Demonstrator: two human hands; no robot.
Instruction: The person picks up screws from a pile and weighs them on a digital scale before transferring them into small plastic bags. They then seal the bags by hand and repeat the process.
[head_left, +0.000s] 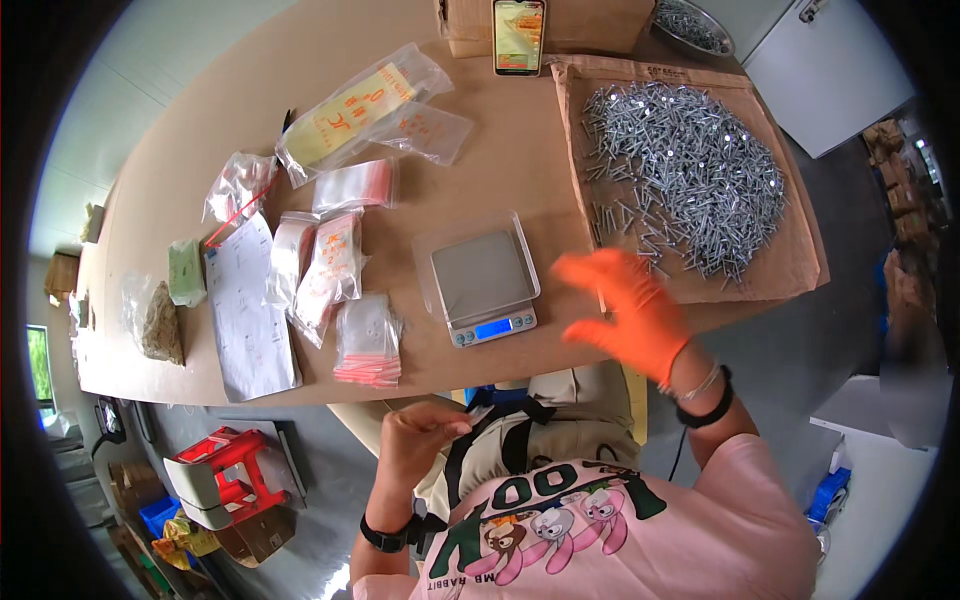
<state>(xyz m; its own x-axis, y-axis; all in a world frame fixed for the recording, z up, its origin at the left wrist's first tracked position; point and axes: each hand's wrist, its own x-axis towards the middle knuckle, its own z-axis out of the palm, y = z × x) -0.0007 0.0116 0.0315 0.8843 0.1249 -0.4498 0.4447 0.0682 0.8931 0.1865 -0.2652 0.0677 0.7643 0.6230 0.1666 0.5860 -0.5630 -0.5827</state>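
Note:
My right hand [635, 312], in an orange glove, is over the table's front edge between the scale and the screws. Its thumb and fingers are apart, and I see nothing in them. Below the table edge, near my lap, my bare left hand [418, 432] is closed in a pinch. A small pale thing shows at its fingertips, too small to name. A digital scale [493, 329] with a lit blue display carries a clear plastic tray [530, 272]. To its right, a heap of silver screws or nails [690, 170] lies on an open cardboard sheet [590, 280].
Left of the scale lie a stack of small zip bags [367, 345], several more bag packs [335, 255] and a paper sheet [250, 310]. A yellow-labelled bag [350, 115] lies behind. A phone [519, 38] leans on a carton [580, 28]; a metal bowl [695, 28] stands beside it.

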